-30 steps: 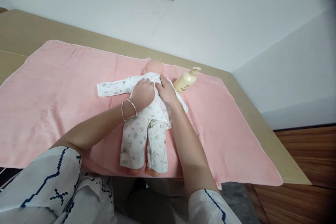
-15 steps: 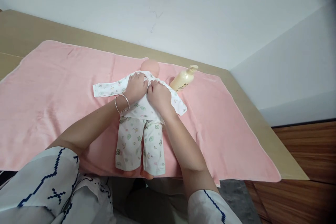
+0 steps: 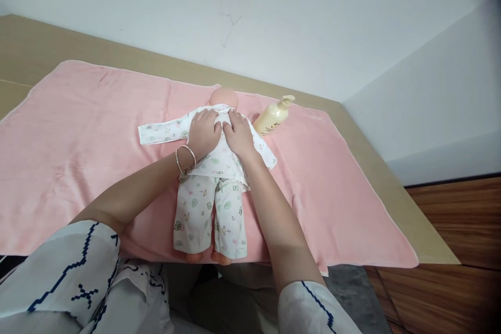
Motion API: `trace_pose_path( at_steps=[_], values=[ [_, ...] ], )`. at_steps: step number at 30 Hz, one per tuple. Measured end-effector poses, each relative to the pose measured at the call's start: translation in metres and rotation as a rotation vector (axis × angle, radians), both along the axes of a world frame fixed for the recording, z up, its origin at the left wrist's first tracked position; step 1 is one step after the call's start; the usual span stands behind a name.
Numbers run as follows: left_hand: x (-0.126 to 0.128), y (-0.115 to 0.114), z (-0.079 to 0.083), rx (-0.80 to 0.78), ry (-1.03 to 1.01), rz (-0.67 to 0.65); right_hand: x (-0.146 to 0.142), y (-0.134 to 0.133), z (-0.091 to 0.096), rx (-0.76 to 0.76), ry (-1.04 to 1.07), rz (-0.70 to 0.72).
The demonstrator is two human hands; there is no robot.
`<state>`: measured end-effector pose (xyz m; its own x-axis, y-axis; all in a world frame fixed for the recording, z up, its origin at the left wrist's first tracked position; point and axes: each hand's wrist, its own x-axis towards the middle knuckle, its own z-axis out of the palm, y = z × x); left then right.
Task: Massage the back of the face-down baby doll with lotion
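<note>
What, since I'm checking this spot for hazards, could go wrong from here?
The pump bottle stands on the pink towel close to the doll's sleeve and the right grip; a sideways sweep might topple it.
The doll's feet lie at the towel's near edge, so a tug toward the person could drag them over it.
The bracelet behind the left grip sits close to the printed shirt and might snag it.

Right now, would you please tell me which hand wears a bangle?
The left hand, farther from the bottle, has a silvery bangle around its wrist; the right hand has none.
</note>
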<state>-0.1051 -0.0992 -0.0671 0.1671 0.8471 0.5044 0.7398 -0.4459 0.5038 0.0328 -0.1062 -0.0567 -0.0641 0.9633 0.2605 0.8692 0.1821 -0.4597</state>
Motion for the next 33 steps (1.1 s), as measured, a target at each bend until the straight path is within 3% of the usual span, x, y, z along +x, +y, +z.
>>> trace_pose_path(
  at_steps=[3, 7, 11, 18, 22, 29, 33],
  values=[
    [0.000, -0.003, 0.000, 0.029, 0.071, -0.001, 0.002, 0.000, 0.001, 0.015, -0.001, 0.017],
    [0.002, -0.011, 0.002, 0.101, 0.214, -0.110, 0.012, 0.005, -0.003, 0.028, 0.022, 0.062],
    [0.003, -0.012, 0.000, 0.122, 0.197, -0.108, 0.017, 0.006, -0.003, 0.021, 0.030, 0.074],
    [-0.012, 0.015, 0.001, -0.094, 0.070, -0.069, -0.022, -0.027, 0.016, 0.058, -0.191, -0.005],
    [-0.014, 0.015, 0.003, -0.104, 0.062, -0.065, -0.036, -0.037, 0.020, 0.065, -0.248, -0.042],
    [0.002, -0.017, 0.004, 0.077, 0.181, -0.064, 0.007, -0.004, 0.008, -0.045, 0.003, 0.012],
    [0.005, -0.021, 0.005, 0.081, 0.133, -0.067, 0.013, 0.001, 0.007, -0.034, -0.008, 0.030]
  ],
)
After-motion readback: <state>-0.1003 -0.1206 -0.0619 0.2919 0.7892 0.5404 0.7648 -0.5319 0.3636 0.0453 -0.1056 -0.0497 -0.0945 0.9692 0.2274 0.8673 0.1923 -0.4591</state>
